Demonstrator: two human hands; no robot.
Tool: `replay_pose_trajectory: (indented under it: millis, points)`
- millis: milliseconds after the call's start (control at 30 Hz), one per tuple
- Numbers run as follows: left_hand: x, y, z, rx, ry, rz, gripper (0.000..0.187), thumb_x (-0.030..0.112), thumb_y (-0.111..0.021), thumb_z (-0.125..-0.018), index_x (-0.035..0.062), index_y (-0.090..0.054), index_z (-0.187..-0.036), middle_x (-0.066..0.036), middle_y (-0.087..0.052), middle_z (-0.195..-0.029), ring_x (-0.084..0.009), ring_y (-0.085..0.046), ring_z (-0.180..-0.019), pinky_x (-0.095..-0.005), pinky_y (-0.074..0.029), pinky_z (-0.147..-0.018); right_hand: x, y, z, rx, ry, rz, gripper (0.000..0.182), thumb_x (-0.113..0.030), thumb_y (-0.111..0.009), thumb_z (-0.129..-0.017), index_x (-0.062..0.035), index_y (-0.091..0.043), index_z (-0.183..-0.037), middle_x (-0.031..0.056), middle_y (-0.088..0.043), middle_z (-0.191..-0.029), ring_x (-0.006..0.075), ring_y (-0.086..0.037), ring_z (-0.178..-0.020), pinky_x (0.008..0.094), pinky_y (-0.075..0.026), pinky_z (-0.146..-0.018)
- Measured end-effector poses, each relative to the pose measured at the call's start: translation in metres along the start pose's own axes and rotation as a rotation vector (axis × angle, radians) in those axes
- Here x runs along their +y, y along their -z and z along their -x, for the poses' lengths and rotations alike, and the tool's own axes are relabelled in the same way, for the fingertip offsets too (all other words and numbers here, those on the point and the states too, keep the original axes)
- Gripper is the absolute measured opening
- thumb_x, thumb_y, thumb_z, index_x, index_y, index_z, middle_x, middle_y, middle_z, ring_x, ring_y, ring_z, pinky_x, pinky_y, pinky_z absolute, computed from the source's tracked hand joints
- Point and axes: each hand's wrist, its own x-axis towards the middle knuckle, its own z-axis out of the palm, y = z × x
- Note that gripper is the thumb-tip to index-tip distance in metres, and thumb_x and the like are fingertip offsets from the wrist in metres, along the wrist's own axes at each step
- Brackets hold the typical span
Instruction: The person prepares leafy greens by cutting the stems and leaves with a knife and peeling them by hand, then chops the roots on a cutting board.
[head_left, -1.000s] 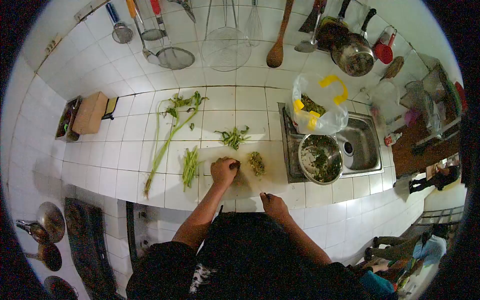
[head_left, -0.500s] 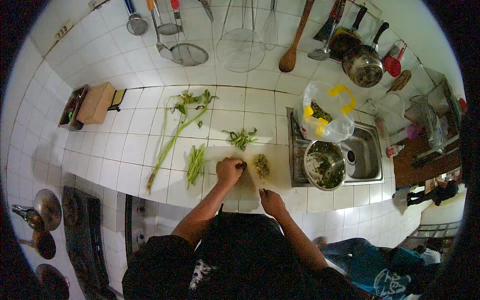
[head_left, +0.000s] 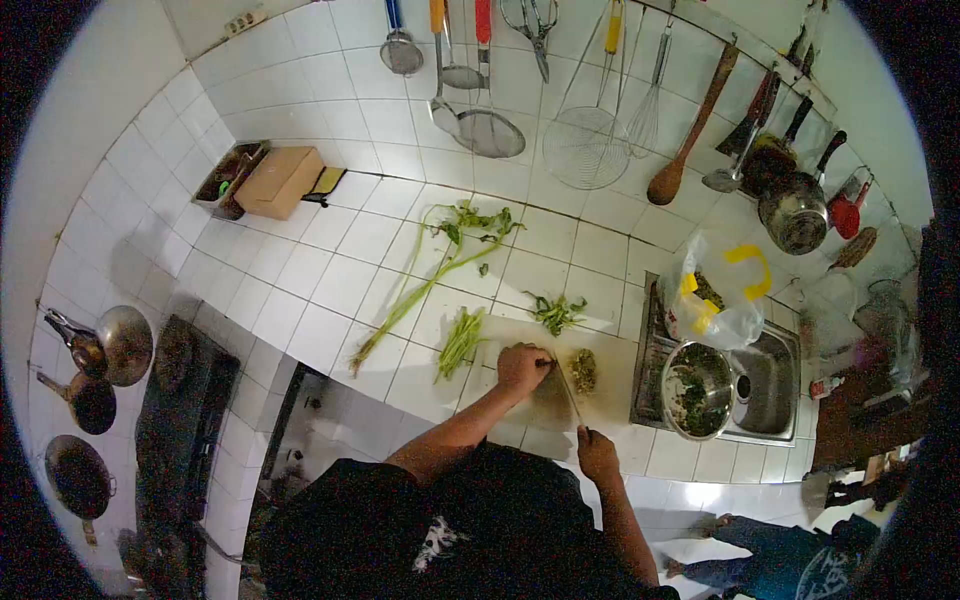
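I'm pinning soft, limp green stems (head_left: 545, 362) under my curled left hand (head_left: 522, 366) on the cutting board (head_left: 610, 385) — they bruise easily, so I'm holding close behind the cut. My right hand (head_left: 597, 455) is gripping the knife (head_left: 568, 395), near the counter edge — open tiles lie beyond my left.

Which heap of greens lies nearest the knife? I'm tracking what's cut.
The small chopped heap on the cutting board, right beside the knife; the other greens lie on the tiles.

The left hand (head_left: 523, 367) hides whatever it pins to the cutting board (head_left: 610, 385).
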Motion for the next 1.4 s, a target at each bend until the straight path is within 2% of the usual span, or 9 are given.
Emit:
replay_pose_trajectory:
  millis: [133, 200, 300, 600, 833, 867, 967, 1067, 1400]
  points:
    - [-0.002, 0.001, 0.002, 0.067, -0.08, 0.01, 0.018, 0.026, -0.073, -0.068, 0.0157, -0.072, -0.082, -0.006, -0.066, -0.086, -0.0264, -0.06, -0.088, -0.0434, -0.047, -0.077, 0.0, -0.006, -0.006, 0.024, 0.104, 0.113, 0.05, -0.041, -0.037, -0.098, 0.0015, -0.063, -0.093, 0.0283, -0.063, -0.094, 0.0462, -0.059, -0.09, 0.0515, -0.047, -0.078]
    - [-0.003, 0.002, 0.002, 0.003, -0.086, -0.037, 0.018, 0.026, -0.072, -0.068, 0.015, -0.072, -0.083, -0.006, -0.066, -0.087, -0.0267, -0.06, -0.088, -0.0434, -0.046, -0.076, -0.012, -0.004, -0.002, 0.04, -0.085, 0.011, 0.05, -0.042, -0.038, -0.097, 0.0002, -0.064, -0.095, 0.027, -0.063, -0.094, 0.0448, -0.06, -0.09, 0.0512, -0.048, -0.077]
    - [-0.007, 0.001, 0.001, 0.026, -0.115, 0.037, 0.018, 0.025, -0.072, -0.068, 0.0154, -0.072, -0.083, -0.005, -0.067, -0.088, -0.0264, -0.06, -0.087, -0.0432, -0.046, -0.075, -0.019, -0.006, -0.003, 0.032, -0.171, 0.008, 0.051, -0.043, -0.037, -0.097, 0.0003, -0.063, -0.096, 0.026, -0.064, -0.093, 0.0445, -0.06, -0.089, 0.0506, -0.048, -0.077]
    - [0.004, 0.008, 0.001, 0.052, -0.074, 0.005, 0.014, 0.025, -0.07, -0.068, 0.0184, -0.072, -0.08, -0.002, -0.067, -0.082, -0.0244, -0.061, -0.082, -0.0419, -0.046, -0.072, -0.008, 0.003, 0.01, -0.031, -0.194, -0.005, 0.054, -0.044, -0.035, -0.098, 0.0014, -0.063, -0.092, 0.0293, -0.062, -0.091, 0.0466, -0.058, -0.092, 0.0523, -0.045, -0.083]
    - [0.003, 0.001, 0.005, 0.085, -0.093, -0.001, 0.012, 0.026, -0.071, -0.069, 0.0164, -0.07, -0.078, -0.004, -0.065, -0.08, -0.026, -0.06, -0.081, -0.0429, -0.043, -0.073, 0.004, -0.001, -0.007, 0.149, 0.009, -0.029, 0.055, -0.044, -0.036, -0.097, 0.0024, -0.063, -0.09, 0.0299, -0.062, -0.091, 0.0471, -0.057, -0.092, 0.0515, -0.046, -0.082]
    - [-0.005, -0.008, 0.005, 0.192, -0.164, 0.012, 0.014, 0.024, -0.072, -0.068, 0.0157, -0.069, -0.079, -0.004, -0.065, -0.081, -0.0262, -0.06, -0.081, -0.0428, -0.042, -0.074, 0.0, 0.001, -0.005, 0.113, -0.044, -0.076, 0.056, -0.045, -0.035, -0.097, 0.0029, -0.063, -0.09, 0.0301, -0.062, -0.091, 0.0474, -0.057, -0.093, 0.0516, -0.045, -0.082]
    - [-0.008, -0.008, 0.004, 0.142, -0.154, 0.049, 0.016, 0.023, -0.072, -0.068, 0.0157, -0.07, -0.082, -0.004, -0.065, -0.083, -0.0262, -0.06, -0.083, -0.0427, -0.042, -0.075, -0.009, 0.011, 0.005, 0.049, 0.003, -0.044, 0.059, -0.047, -0.034, -0.097, 0.0042, -0.063, -0.092, 0.0309, -0.061, -0.092, 0.0478, -0.057, -0.093, 0.0519, -0.045, -0.084]
    - [0.002, 0.001, 0.005, 0.102, -0.113, -0.01, 0.015, 0.021, -0.072, -0.067, 0.0153, -0.07, -0.081, -0.003, -0.065, -0.085, -0.0256, -0.06, -0.085, -0.0425, -0.042, -0.075, 0.005, 0.0, 0.003, -0.029, -0.077, -0.064, 0.059, -0.046, -0.033, -0.097, 0.0047, -0.062, -0.091, 0.0312, -0.061, -0.092, 0.048, -0.057, -0.092, 0.0524, -0.044, -0.084]
    - [-0.01, -0.009, 0.0, 0.052, -0.173, 0.02, 0.016, 0.019, -0.071, -0.066, 0.0132, -0.07, -0.081, -0.005, -0.066, -0.086, -0.0266, -0.061, -0.083, -0.0418, -0.047, -0.076, -0.003, -0.001, -0.026, 0.034, 0.013, -0.147, 0.055, -0.045, -0.035, -0.096, 0.0023, -0.062, -0.09, 0.0284, -0.063, -0.088, 0.0466, -0.059, -0.09, 0.052, -0.046, -0.081]
